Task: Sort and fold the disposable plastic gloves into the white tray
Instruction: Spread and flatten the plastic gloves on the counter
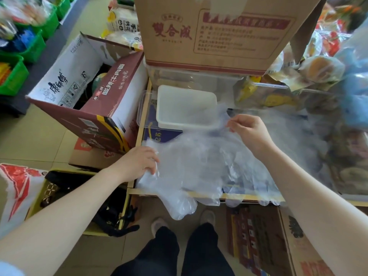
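A heap of clear disposable plastic gloves [199, 162] lies on a glass-topped counter, some fingers hanging over its front edge. My left hand [139, 163] grips the left edge of the heap, fingers curled into the plastic. My right hand [249, 130] pinches the top of one glove and holds it up just right of the white tray [185, 106]. The tray is rectangular, sits behind the heap, and looks empty apart from the glove edge draped across its right corner.
A tall brown cardboard box [209, 30] stands behind the tray. An open maroon and white carton [89, 96] sits left of the counter. Bagged goods [318, 76] pile up at the right. Green bins [23, 36] line the far left floor. My legs and shoes stand below the counter edge.
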The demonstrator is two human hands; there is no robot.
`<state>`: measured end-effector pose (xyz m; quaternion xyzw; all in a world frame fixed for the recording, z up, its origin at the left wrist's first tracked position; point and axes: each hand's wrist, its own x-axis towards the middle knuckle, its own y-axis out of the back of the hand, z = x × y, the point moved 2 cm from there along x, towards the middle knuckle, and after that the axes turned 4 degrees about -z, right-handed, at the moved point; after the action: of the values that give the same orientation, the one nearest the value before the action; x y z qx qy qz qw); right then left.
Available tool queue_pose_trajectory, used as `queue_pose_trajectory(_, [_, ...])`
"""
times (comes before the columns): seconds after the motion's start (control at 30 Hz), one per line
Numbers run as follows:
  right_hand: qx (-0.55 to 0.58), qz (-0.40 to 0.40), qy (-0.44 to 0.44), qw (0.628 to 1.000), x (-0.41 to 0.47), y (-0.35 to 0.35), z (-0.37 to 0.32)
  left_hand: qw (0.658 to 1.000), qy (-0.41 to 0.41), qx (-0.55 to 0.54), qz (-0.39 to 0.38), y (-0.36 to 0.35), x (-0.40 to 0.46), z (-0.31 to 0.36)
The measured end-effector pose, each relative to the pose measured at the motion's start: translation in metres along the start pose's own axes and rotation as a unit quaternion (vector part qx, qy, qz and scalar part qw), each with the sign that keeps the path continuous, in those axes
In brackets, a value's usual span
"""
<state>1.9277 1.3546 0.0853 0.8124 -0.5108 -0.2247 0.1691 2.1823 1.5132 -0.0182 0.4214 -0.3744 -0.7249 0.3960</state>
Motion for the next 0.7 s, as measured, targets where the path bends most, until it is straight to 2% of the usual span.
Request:
queue_pose_trajectory(0.07, [0.034, -0.043, 0.021, 0.998, -0.003, -0.002, -0.015, 0.999, 0.029, 0.002, -0.044, -0.004, 0.0, -0.001])
queue_pose_trajectory(0.17, [0.1, -0.168, 0.016, 0.981, -0.007, -0.003, -0.034, 0.992, 0.05, 0.025, -0.11, -0.005, -0.003, 0.004])
queue_pose_trajectory(0.23, [0.13, -0.264, -0.009, 0.956, -0.007, -0.006, -0.04, 0.994, 0.071, -0.009, -0.081, 0.003, -0.004, 0.009])
queue_pose_trajectory(0.27, [0.141, -0.307, -0.021, 0.941, -0.007, -0.009, -0.042, 0.992, 0.097, -0.083, -0.011, 0.013, -0.005, 0.012])
queue_pose_trajectory(0.3, [0.141, -0.343, -0.029, 0.928, -0.007, -0.012, -0.042, 0.972, 0.12, -0.188, 0.072, 0.025, -0.005, 0.018])
queue_pose_trajectory(0.33, [0.13, -0.375, -0.03, 0.917, -0.007, -0.015, -0.043, 0.936, 0.125, -0.297, 0.139, 0.038, -0.005, 0.024])
queue_pose_trajectory(0.37, [0.115, -0.405, -0.03, 0.907, -0.008, -0.019, -0.043, 0.896, 0.112, -0.395, 0.167, 0.054, -0.004, 0.032])
queue_pose_trajectory(0.4, [0.103, -0.43, -0.029, 0.896, -0.009, -0.023, -0.044, 0.859, 0.09, -0.48, 0.154, 0.067, -0.002, 0.042])
queue_pose_trajectory(0.43, [0.095, -0.447, -0.028, 0.889, -0.011, -0.026, -0.046, 0.831, 0.065, -0.537, 0.129, 0.078, 0.0, 0.052])
queue_pose_trajectory(0.47, [0.088, -0.455, -0.026, 0.886, -0.012, -0.03, -0.048, 0.819, 0.047, -0.564, 0.094, 0.086, 0.001, 0.061])
queue_pose_trajectory(0.57, [0.057, -0.432, -0.024, 0.9, -0.011, -0.032, -0.054, 0.815, 0.017, -0.578, 0.033, 0.097, 0.005, 0.071])
queue_pose_trajectory(0.63, [0.029, -0.412, -0.029, 0.91, -0.008, -0.028, -0.053, 0.807, 0.044, -0.585, 0.067, 0.096, 0.005, 0.071])
queue_pose_trajectory(0.7, [-0.004, -0.398, -0.042, 0.916, -0.005, -0.019, -0.043, 0.813, 0.076, -0.568, 0.102, 0.092, 0.005, 0.066])
